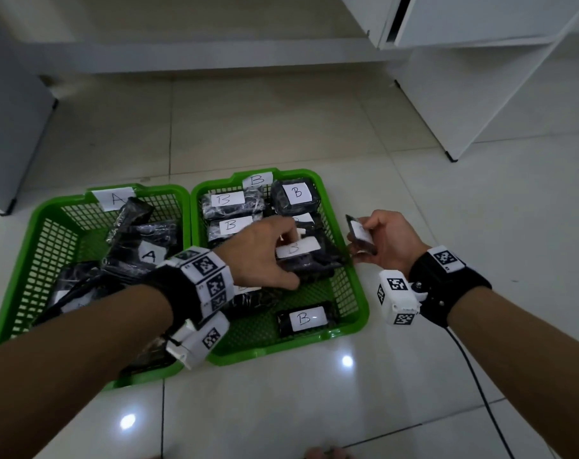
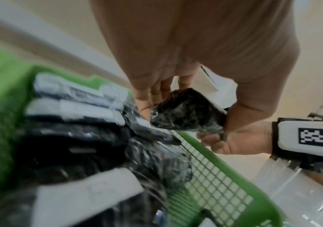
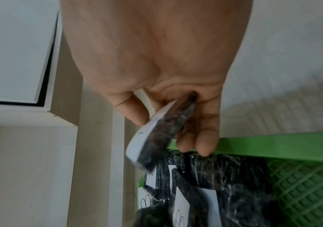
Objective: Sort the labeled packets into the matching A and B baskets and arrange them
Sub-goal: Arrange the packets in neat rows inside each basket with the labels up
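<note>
Two green baskets stand side by side on the floor, basket A (image 1: 39, 207) on the left and basket B (image 1: 281, 346) on the right. Each holds several black wrapped packets with white labels, such as an A packet (image 1: 149, 255) and a B packet (image 1: 306, 318). My left hand (image 1: 291, 260) reaches into basket B and grips a black packet (image 1: 301, 248) between thumb and fingers; its label is blurred. In the left wrist view that packet (image 2: 183, 113) sits in my left hand (image 2: 189, 106). My right hand (image 1: 364, 241) pinches another labeled packet (image 1: 359, 231) just outside basket B's right rim, edge-on in the right wrist view (image 3: 156, 138).
White shelving legs (image 1: 452, 157) and panels stand at the back right, and a grey cabinet (image 1: 13, 127) at the left. A black cable (image 1: 473, 376) trails from my right wrist across the glossy tiles. Toes (image 1: 321, 453) show at the bottom edge.
</note>
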